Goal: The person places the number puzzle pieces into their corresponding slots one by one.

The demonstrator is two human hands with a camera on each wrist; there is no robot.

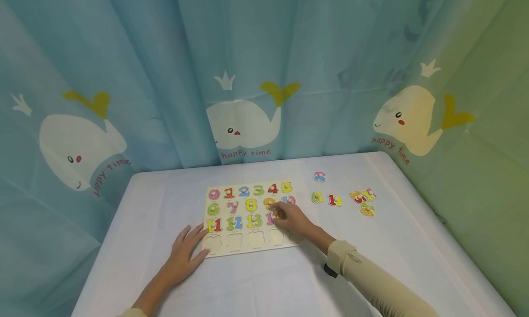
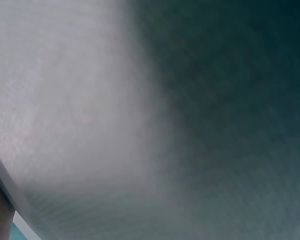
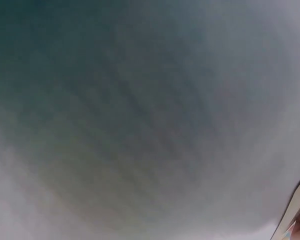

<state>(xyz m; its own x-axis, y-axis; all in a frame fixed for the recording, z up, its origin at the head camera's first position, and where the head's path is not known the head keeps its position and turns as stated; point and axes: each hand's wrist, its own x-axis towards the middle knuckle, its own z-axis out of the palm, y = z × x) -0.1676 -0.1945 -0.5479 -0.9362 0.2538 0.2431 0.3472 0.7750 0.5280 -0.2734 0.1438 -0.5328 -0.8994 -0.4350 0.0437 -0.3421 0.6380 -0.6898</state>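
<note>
Number piece (image 1: 270, 219), pink, pinched by the right hand (image 1: 291, 218) over its slot in the third row of the puzzle board (image 1: 252, 248); fingers curled round it, so the digits are mostly hidden — possibly a 14. Board lies near the middle of the table (image 1: 256, 285), a little toward the near edge.

Board contents: top row 0 to 5, second row 6 to 10, third row 11, 12, 13 seated. Bottom row of slots bare.

Left hand (image 1: 186, 252) flat, fingers straight and spread, resting on the table with fingertips against the board's near left corner; holds nothing.

Loose number pieces (image 1: 334, 200) lie scattered toward the far right corner of the table, well apart from the board.

Both wrist views are blurred grey; nothing readable.

Whale-print curtain (image 1: 244, 124) hangs behind the far edge.
</note>
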